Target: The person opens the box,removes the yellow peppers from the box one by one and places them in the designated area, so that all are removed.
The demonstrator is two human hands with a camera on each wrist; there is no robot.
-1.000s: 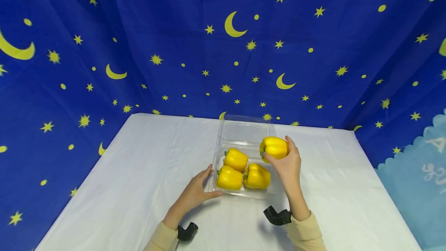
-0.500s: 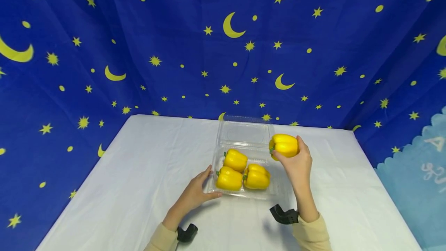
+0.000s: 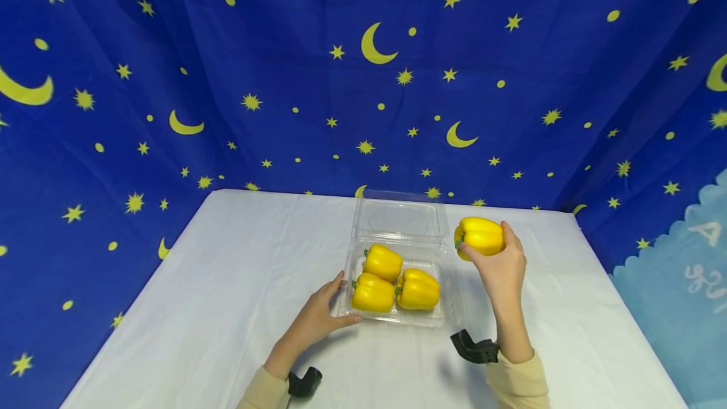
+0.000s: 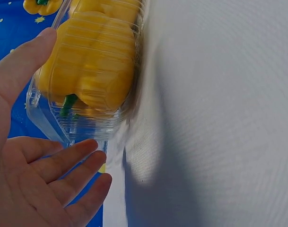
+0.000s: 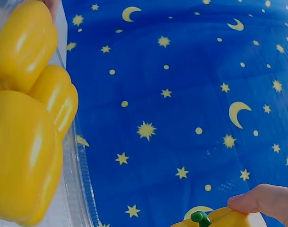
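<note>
In the head view my right hand holds a yellow bell pepper in the air, thumb on its near side, to the right of a clear plastic clamshell box. The right wrist view catches the thumb on that pepper, beside its green stem. Three more yellow bell peppers lie in the box: one at the back left, one at the front left and one on the right. My left hand rests at the box's left front corner, its fingers loosely extended along the ridged wall.
The box's clear lid lies folded back towards the far edge of the white-covered table. A blue curtain with yellow moons and stars stands behind and at the sides. A black bracket sits at the right wrist, another at the left.
My right hand has carried its bell pepper rightwards, from above the box's right side to beyond it. The left hand and the three peppers in the box have stayed put.
</note>
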